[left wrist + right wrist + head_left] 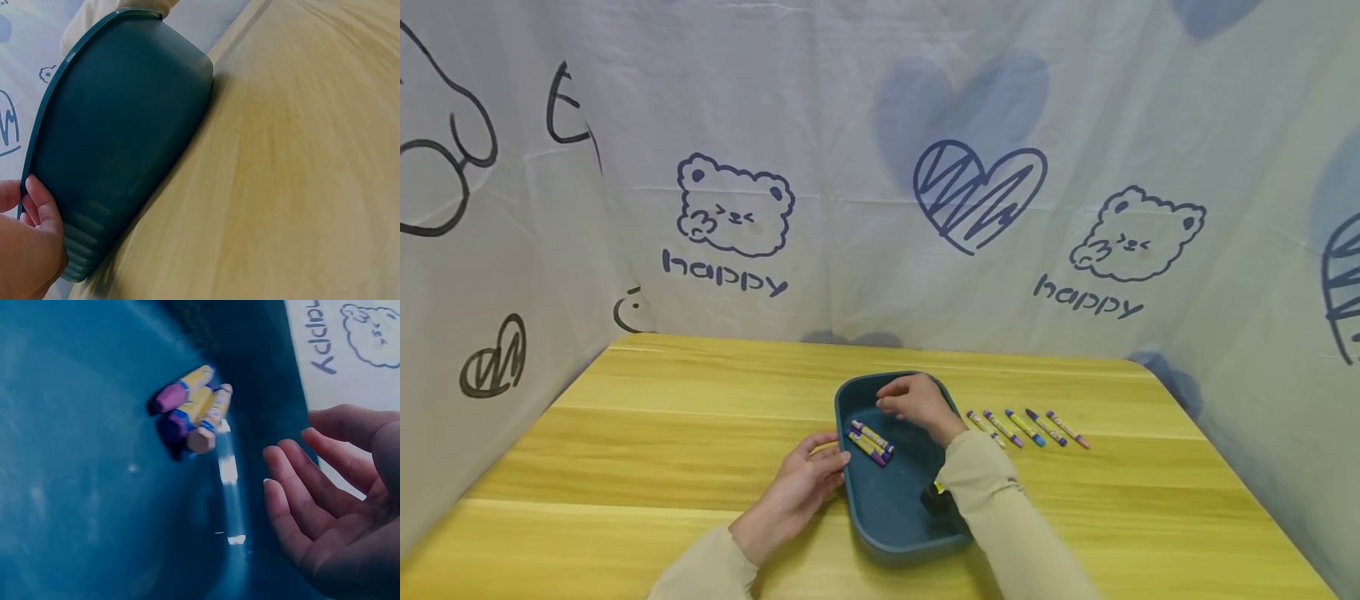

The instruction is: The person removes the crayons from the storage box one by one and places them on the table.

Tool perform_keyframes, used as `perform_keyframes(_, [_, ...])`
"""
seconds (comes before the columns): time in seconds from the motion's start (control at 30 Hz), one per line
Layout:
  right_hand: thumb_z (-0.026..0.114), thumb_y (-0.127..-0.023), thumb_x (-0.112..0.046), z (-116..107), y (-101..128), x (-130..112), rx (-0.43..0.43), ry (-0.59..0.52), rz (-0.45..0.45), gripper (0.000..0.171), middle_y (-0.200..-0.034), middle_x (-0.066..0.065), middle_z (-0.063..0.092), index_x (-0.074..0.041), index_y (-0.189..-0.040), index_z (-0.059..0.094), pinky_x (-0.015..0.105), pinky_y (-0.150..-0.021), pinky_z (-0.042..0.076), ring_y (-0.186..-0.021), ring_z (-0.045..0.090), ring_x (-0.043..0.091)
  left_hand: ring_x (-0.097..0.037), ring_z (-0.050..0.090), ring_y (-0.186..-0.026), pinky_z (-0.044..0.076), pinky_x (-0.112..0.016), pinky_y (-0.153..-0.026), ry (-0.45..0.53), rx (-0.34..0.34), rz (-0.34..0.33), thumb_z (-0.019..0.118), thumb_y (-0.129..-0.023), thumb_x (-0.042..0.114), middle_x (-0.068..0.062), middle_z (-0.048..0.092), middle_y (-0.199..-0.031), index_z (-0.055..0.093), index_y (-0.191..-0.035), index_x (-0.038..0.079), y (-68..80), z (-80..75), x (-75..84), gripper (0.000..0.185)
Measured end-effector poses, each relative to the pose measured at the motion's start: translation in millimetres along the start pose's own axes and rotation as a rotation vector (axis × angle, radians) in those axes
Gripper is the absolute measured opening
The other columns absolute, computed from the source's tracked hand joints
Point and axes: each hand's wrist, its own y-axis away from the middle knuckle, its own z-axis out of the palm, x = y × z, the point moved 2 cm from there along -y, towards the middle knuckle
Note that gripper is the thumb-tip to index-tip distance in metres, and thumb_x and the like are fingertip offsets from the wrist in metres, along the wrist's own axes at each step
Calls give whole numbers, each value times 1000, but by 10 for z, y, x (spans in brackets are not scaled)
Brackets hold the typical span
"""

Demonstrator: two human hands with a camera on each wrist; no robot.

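My left hand (801, 490) grips the left rim of a dark teal plastic bin (886, 504). The left wrist view shows that hand's thumb and fingers (45, 209) pinching the bin's edge. Over the far part of the bin, my right hand (919, 405) hovers with nothing in it. In the right wrist view its fingers (300, 494) are relaxed and spread apart. Three wrapped crayons (194, 412) lie together on the bin's floor by the left wall. To the right of the bin, several crayons (1025, 427) lie in a slanted row on the table.
The bin stands on a yellow wood-grain table (685, 417). A white cloth (850, 250) printed with bears and hearts hangs behind and at both sides. Beside my right sleeve, a small black object (934, 500) shows over the bin, partly hidden.
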Motion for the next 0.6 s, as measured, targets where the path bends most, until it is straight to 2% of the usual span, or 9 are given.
perform_keyframes(0.37, [73,-86,-8,119,-25,95,-49,-37,53,21,-96,10,70,3,-104,71,36,-76,55,-88,68,23,-8,55,-75,48,-20,-70,12,7,4,53,-92,-7,1,55,-88,36,-126,-6,4,21,-4,38])
perform_keyframes(0.6, [75,-84,-10,96,-30,173,-32,-53,105,23,-98,10,70,1,-105,72,39,-79,54,-90,68,23,-8,55,-76,48,-20,-71,2,9,0,53,-92,-6,0,55,-90,36,-127,-6,0,9,-2,39])
